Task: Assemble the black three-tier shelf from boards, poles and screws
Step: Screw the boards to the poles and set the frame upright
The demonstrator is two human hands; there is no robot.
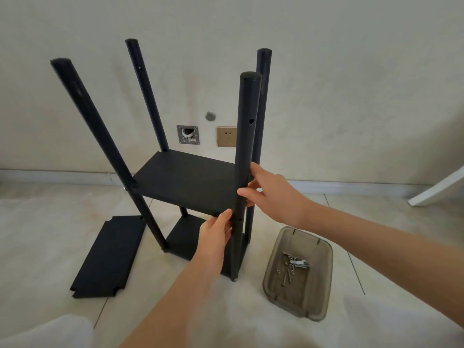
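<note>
A black shelf frame stands on the tiled floor with several upright poles. Its bottom board (185, 243) and middle board (185, 182) sit between them. My right hand (268, 190) grips the near right pole (247, 126) at the middle board's level. My left hand (216, 233) holds the middle board's front right corner, fingertips against the same pole. A third black board (108, 257) lies flat on the floor to the left. Screws (295, 266) lie in a grey plastic tray (276, 292) at the right.
The wall stands close behind the shelf, with a gold socket (226, 136) and an open wall box (188, 134). A white slanted leg (437, 188) shows at the right edge. A pale cloth shape (45, 332) fills the bottom left corner.
</note>
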